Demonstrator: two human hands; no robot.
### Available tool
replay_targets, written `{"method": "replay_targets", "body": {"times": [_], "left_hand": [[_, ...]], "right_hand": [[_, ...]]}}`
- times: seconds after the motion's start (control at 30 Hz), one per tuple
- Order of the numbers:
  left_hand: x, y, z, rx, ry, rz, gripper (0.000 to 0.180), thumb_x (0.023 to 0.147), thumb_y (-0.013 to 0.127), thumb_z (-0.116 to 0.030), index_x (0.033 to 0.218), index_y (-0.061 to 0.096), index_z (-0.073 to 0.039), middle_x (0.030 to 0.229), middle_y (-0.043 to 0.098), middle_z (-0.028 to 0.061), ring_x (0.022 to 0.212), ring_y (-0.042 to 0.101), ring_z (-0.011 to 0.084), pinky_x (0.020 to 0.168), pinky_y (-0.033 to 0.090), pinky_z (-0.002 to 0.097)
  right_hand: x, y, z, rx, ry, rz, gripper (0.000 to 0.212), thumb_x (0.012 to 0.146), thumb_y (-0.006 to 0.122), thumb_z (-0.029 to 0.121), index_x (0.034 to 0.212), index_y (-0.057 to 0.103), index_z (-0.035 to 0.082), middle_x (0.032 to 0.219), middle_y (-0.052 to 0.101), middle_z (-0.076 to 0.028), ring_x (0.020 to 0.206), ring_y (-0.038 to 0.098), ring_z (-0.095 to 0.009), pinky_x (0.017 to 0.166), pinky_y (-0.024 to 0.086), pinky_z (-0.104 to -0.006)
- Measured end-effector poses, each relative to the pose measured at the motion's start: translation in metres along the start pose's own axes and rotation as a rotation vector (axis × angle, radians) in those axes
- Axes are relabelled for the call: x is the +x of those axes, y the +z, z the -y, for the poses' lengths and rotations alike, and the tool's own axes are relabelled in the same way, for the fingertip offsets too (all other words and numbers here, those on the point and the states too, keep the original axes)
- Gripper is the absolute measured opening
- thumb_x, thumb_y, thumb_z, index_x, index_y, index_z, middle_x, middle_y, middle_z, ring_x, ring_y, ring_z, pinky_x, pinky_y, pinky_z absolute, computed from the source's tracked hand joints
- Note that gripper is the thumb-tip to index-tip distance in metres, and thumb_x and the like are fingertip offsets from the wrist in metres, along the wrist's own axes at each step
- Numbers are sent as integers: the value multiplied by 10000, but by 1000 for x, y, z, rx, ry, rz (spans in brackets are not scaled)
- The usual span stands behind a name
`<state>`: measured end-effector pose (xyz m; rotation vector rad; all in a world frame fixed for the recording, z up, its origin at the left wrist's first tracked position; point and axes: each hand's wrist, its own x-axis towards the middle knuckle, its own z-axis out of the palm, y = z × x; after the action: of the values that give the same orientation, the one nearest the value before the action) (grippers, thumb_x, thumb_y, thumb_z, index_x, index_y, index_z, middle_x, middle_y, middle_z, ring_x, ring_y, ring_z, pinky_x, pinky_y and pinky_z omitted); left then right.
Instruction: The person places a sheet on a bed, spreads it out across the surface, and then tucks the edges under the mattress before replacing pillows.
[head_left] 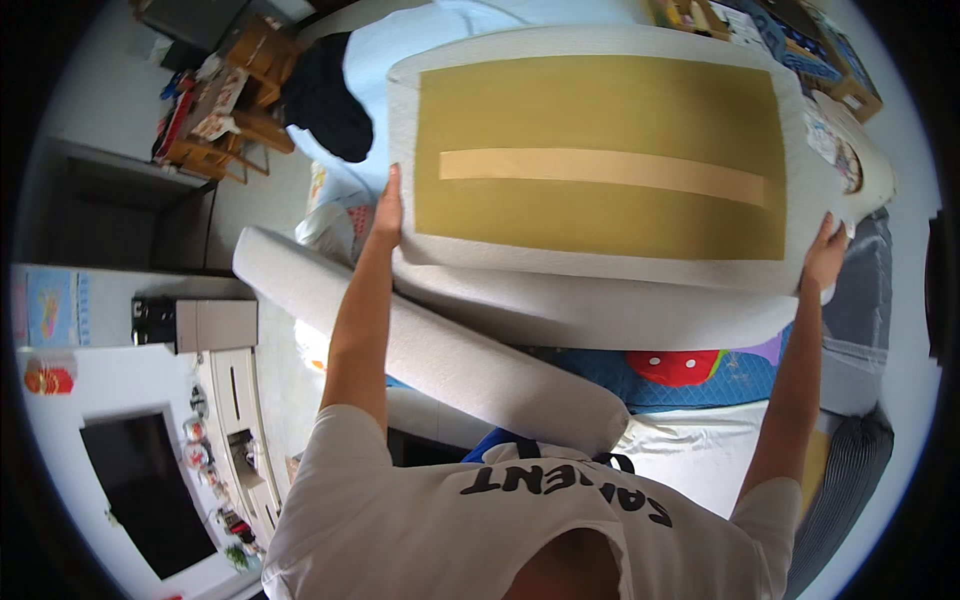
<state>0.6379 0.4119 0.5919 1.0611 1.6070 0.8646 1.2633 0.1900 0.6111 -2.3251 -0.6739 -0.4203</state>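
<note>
A large sofa cushion (600,110) with a pale cover is held before me, its olive underside panel and tan strip facing me. At the left edge my left hand (391,207) is closed on it, fingers partly hidden behind. My right hand (825,255) grips the right edge near the lower corner. A pale padded section (600,300) bulges under the panel; whether it is the same cushion or another, I cannot tell. Nearer me, a long pale bolster (440,350) lies slantwise, passing under my left forearm.
Beneath the cushions is a blue quilted mat (590,378) with a red dotted patch. Light blue fabric (370,70) and a black cloth (328,100) lie beyond. Cardboard boxes (855,95) stand far right, grey plastic-wrapped bundles (860,310) at the right. Wooden chairs (262,60) are far left.
</note>
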Motion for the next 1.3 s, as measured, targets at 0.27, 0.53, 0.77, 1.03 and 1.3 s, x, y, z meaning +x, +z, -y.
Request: {"method": "replay_targets", "body": {"times": [0.27, 0.53, 0.77, 1.03, 1.3], "left_hand": [[30, -7, 25, -343, -75, 270, 718, 860, 260, -636, 1354, 325, -119, 1338, 402, 71, 1200, 389, 243, 1007, 284, 343], [101, -68, 118, -497, -21, 457, 482, 918, 341, -346, 1276, 394, -28, 1180, 526, 149, 1035, 542, 295, 841, 480, 406], [16, -51, 72, -641, 33, 578, 520, 916, 292, -376, 1301, 359, -33, 1270, 449, 163, 1140, 459, 321, 926, 416, 459], [-109, -98, 28, -650, 337, 531, 599, 870, 366, -480, 1309, 363, -72, 1270, 455, 132, 1117, 479, 307, 906, 426, 459], [-191, -169, -112, -443, 295, 55, 666, 856, 408, -533, 1374, 246, -147, 1368, 321, 105, 1231, 363, 285, 955, 374, 446]], "right_hand": [[-1, -5, 3, -24, 39, -25, 581, 866, 419, 507, 1226, 461, 52, 1135, 547, -191, 1031, 530, -335, 842, 421, -404], [1, 14, -6, 54, 76, -59, 649, 838, 454, 516, 1308, 344, 83, 1121, 557, -196, 958, 567, -366, 794, 439, -437], [55, -7, -56, 150, 271, 468, 906, 721, 378, 735, 1260, 422, 8, 1099, 564, -235, 1041, 534, -361, 890, 397, -397], [28, -78, -43, 375, 202, 611, 820, 721, 480, 679, 1108, 565, -39, 1039, 601, -206, 1016, 550, -303, 901, 373, -330], [22, -252, 29, 705, 46, 759, 575, 793, 518, 515, 1150, 569, 67, 1022, 606, -72, 961, 532, -164, 875, 361, -261]]}}
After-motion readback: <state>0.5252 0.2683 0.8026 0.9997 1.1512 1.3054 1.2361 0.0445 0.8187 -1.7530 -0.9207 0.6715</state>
